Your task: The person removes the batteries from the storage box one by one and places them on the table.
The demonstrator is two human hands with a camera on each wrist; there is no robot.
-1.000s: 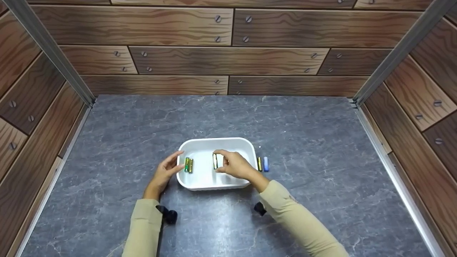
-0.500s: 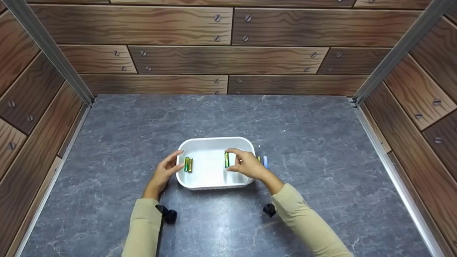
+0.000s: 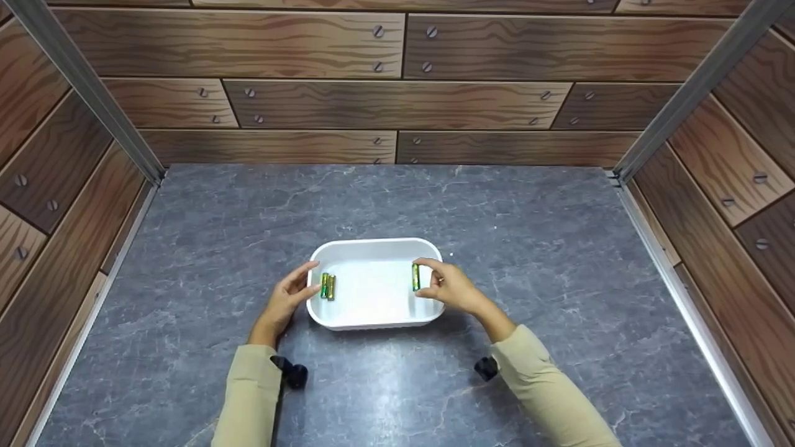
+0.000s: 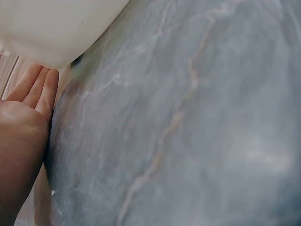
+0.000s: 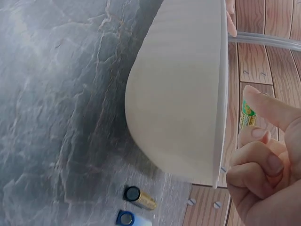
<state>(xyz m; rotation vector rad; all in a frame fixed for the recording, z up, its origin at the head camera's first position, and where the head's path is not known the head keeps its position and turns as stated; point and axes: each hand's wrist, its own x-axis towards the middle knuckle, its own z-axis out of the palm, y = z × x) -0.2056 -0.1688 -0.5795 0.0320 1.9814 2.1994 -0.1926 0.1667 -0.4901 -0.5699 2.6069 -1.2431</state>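
Observation:
A white rectangular tray (image 3: 366,326) with rounded corners stands on the table. Between thumb and index finger, my right hand (image 3: 458,290) pinches a green-and-gold battery (image 3: 416,277) by its ends, over the tray's right side. Seen from the right wrist, this battery (image 5: 248,114) is up beyond the rim, the other fingers curled below it. Two more green-and-gold batteries (image 3: 328,287) lie side by side in the tray's left end. My left hand (image 3: 287,303) is at the left rim, thumb and index finger spread; the left wrist view shows straight fingers (image 4: 45,92) against the tray's outside.
On the table outside the tray's right end, a black-and-gold battery (image 5: 141,197) and a blue one (image 5: 133,219) lie close together; my right hand covers them in the head view. Wood-patterned walls (image 3: 397,105) enclose the marbled grey table (image 3: 534,230).
My right hand has moved right with the pinched battery, from the tray's middle to its right side, now covering the two outside batteries. My left hand has stayed at the left rim.

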